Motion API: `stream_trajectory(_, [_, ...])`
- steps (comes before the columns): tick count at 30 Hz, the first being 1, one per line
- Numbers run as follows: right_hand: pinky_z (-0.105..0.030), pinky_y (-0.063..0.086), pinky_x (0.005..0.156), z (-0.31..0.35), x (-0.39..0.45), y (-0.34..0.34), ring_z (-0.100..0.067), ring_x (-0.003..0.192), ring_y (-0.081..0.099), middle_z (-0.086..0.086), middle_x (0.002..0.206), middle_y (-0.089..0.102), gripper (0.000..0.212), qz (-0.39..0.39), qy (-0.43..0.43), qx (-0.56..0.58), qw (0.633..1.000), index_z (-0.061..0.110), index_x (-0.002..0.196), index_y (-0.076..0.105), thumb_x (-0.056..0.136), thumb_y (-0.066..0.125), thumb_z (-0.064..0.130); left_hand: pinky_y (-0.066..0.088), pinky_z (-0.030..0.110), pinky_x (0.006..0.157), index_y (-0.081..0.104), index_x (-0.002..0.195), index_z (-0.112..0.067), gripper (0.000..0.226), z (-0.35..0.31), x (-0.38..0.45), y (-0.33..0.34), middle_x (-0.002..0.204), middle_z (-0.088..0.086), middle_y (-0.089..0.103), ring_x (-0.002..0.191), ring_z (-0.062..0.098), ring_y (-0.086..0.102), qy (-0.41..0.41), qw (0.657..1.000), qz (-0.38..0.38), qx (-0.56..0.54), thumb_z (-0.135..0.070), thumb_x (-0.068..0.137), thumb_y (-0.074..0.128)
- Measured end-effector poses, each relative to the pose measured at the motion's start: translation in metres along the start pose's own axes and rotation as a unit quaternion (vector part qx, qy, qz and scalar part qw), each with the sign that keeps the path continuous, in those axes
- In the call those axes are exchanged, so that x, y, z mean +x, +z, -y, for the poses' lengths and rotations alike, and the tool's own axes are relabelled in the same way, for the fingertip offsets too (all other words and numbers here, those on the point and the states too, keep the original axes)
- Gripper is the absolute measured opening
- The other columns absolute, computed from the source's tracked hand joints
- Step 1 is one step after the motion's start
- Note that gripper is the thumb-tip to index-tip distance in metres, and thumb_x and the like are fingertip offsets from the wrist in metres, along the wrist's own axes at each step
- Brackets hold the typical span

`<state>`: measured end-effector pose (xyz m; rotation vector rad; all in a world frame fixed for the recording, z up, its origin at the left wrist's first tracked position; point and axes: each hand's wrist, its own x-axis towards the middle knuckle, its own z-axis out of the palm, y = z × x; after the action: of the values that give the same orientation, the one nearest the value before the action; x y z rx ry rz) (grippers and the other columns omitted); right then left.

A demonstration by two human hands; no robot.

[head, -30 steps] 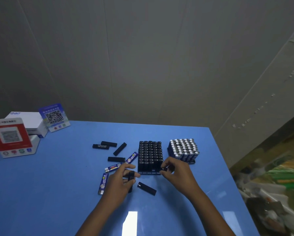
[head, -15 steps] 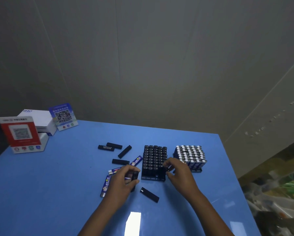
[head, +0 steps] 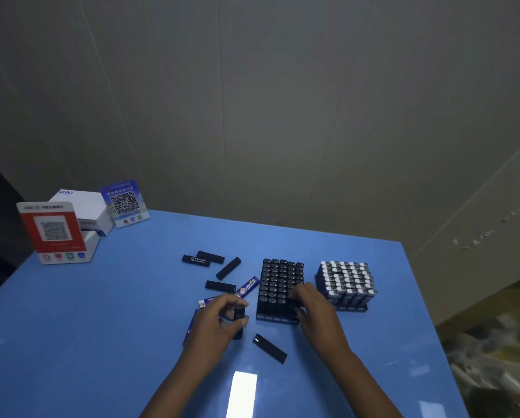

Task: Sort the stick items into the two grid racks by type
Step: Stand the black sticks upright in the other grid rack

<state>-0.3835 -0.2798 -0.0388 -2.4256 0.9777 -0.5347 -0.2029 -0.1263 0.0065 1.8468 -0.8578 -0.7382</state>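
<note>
Two grid racks stand on the blue table (head: 102, 342): a black rack (head: 278, 282) full of black sticks, and to its right a rack (head: 347, 283) of blue-and-white sticks. My left hand (head: 216, 322) grips a black stick (head: 239, 315) upright, left of the black rack. My right hand (head: 314, 309) pinches a black stick at the black rack's near right corner; its tip is mostly hidden. Loose black sticks lie at the back left (head: 197, 260) and near me (head: 269, 347). Blue sticks (head: 246, 287) lie beside and under my left hand.
A red QR stand (head: 53, 233), a white box (head: 87, 211) and a blue QR stand (head: 124, 203) sit at the table's far left corner. The table's right edge drops off to clutter on the floor (head: 493, 357).
My right hand has shifted slightly along the black rack's near right corner with its stick. My left hand keeps its black stick in about the same place. The camera has tilted.
</note>
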Motion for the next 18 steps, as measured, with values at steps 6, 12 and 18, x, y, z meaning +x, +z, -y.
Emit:
stream_trajectory(6, [-0.037,0.050,0.060,0.001,0.002,0.001,-0.014,0.080,0.050,0.009,0.085,0.052,0.040,0.019,-0.002,-0.069,0.997,0.025,0.087,0.045,0.076,0.056,-0.012,0.050,0.015,0.065,0.071,0.090,-0.028,0.028,0.000,0.001,-0.004,0.076,-0.022,0.065,0.066,-0.002,0.054,-0.007,1.000,-0.012,-0.018,-0.008,0.075,0.083])
stream_trajectory(12, [-0.037,0.048,0.060,0.004,0.006,0.003,-0.012,0.079,0.048,0.008,0.081,0.053,0.025,0.019,0.011,-0.061,0.998,0.018,0.084,0.050,0.083,0.060,-0.005,0.052,0.015,0.062,0.071,0.090,-0.021,0.025,-0.004,0.006,-0.005,0.085,-0.003,0.068,0.071,0.004,0.063,-0.029,0.998,-0.021,-0.048,-0.005,0.074,0.082])
stream_trajectory(18, [-0.015,0.047,0.075,0.006,0.002,-0.010,-0.005,0.088,0.058,0.010,0.092,0.063,0.024,-0.001,0.074,0.113,0.991,0.021,0.091,0.064,0.084,0.071,-0.001,0.046,0.013,0.049,0.067,0.086,-0.006,0.022,-0.018,0.012,0.002,0.073,0.002,0.074,0.055,0.005,0.066,-0.044,0.993,-0.026,-0.105,0.003,0.071,0.082])
